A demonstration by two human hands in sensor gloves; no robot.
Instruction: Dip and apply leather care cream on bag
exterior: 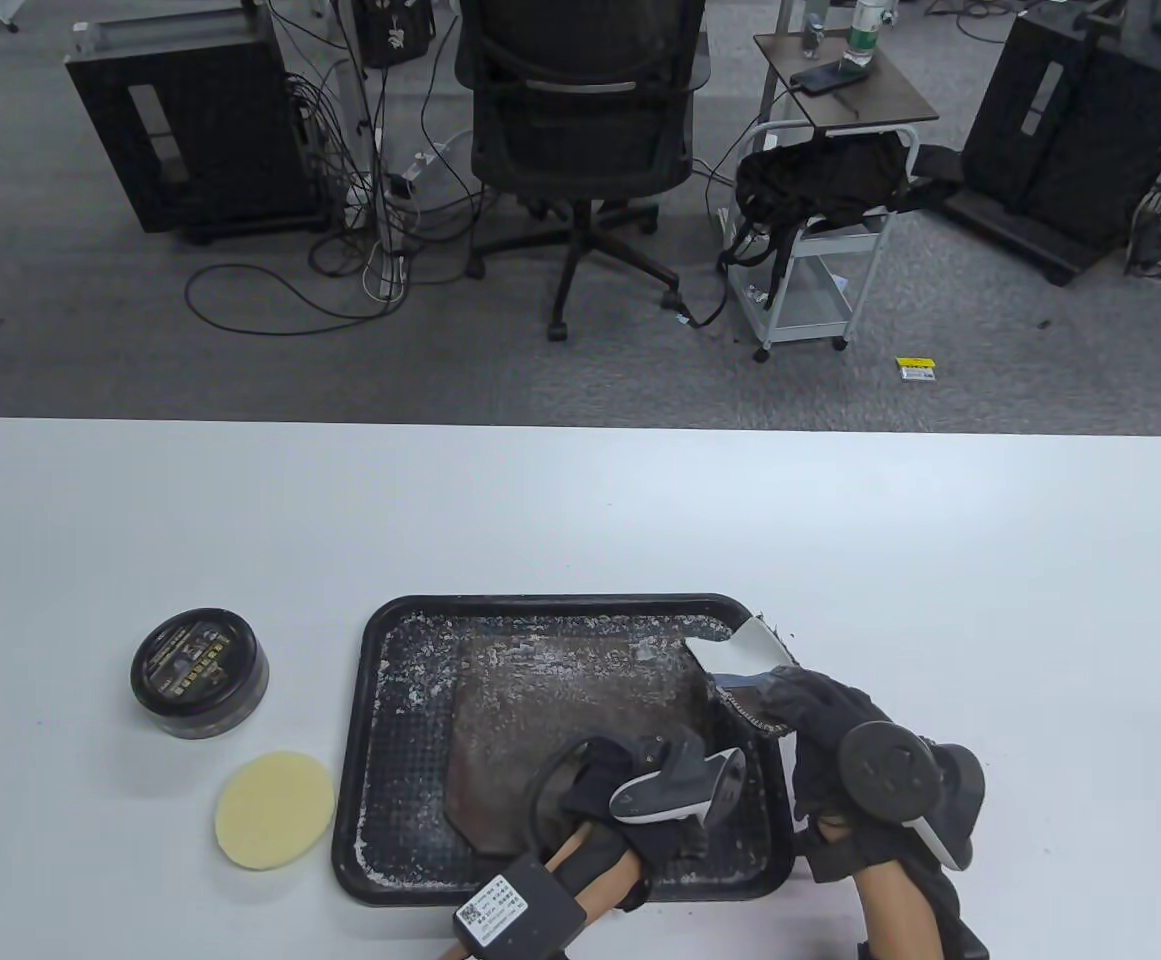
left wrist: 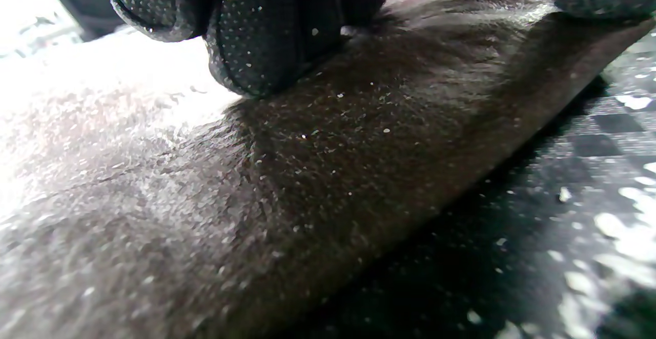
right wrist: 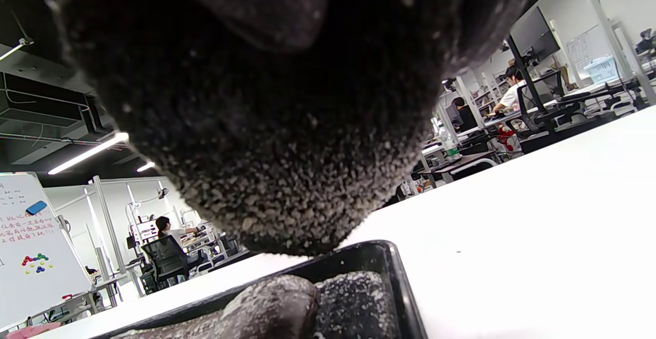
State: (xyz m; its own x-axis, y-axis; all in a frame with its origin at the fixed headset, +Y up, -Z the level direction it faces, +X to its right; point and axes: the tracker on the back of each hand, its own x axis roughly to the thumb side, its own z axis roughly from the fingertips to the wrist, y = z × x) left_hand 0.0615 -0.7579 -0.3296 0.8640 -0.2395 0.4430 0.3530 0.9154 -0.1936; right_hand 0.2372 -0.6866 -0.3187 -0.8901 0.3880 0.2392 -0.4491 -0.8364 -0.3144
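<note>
A dark brown leather bag [exterior: 560, 720], smeared with whitish cream, lies flat in a black tray [exterior: 380, 700]. My left hand [exterior: 595, 778] rests on the bag's near part beside its strap [exterior: 543, 775]; in the left wrist view its fingertips [left wrist: 256, 41] press on the leather [left wrist: 287, 175]. My right hand [exterior: 778, 702] grips the bag's far right corner and holds it folded up, showing pale lining [exterior: 743, 652]. In the right wrist view that lifted leather [right wrist: 266, 149] fills the frame above the tray rim [right wrist: 382, 257]. The cream tin [exterior: 199, 673] and a round yellow sponge [exterior: 274, 810] lie left of the tray.
The tray floor [left wrist: 589, 200] is speckled with dried cream. The white table [exterior: 990, 600] stretches around the tray. An office chair [exterior: 580, 120], a cart [exterior: 820, 240] and cables stand on the floor beyond the far edge.
</note>
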